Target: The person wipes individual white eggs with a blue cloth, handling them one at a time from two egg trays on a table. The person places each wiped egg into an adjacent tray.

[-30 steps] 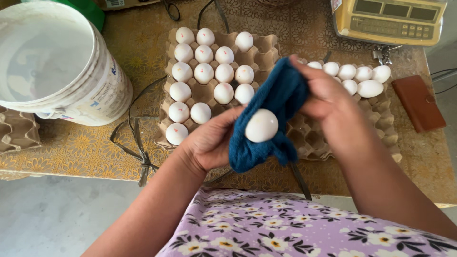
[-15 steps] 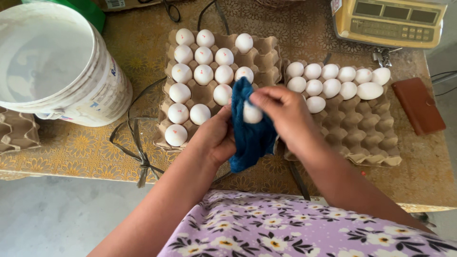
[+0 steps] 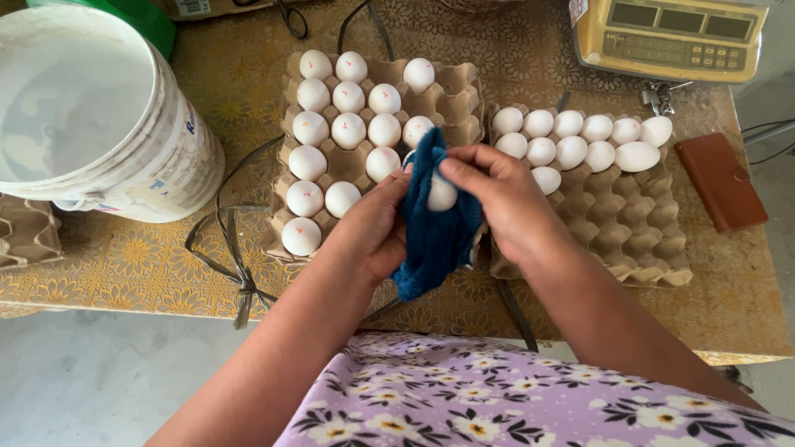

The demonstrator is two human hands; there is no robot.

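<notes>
egg: small smooth white egg point(image 3: 441, 194), only partly showing, the rest is tucked into a dark blue knitted cloth point(image 3: 432, 234)
egg axis: long axis looks roughly upright in the picture, rounder end toward the far edge of the table; can't say more, too much is covered
where: held up over the gap between the 2 brown pulp egg trays, near the middle of the flower-patterned yellow tablecloth point(image 3: 124, 257)
left hand point(image 3: 370, 232): fingers curled around the cloth from the left, gripping it and backing the egg
right hand point(image 3: 505, 199): fingertips closed on the egg and the top of the cloth, pinching from the right
left tray point(image 3: 460, 91): white eggs with tiny red marks, filling its left part
right tray point(image 3: 629, 240): plain white eggs along its far rows, near rows bare
other stuff: white plastic bucket point(image 3: 157, 157) at the left edge, yellowish scale point(image 3: 662, 41) at the far right corner, brown wallet point(image 3: 720, 182) by the right edge
vs 0.5 s ago: barely anything, same grip, egg sits a touch higher in the cloth
</notes>
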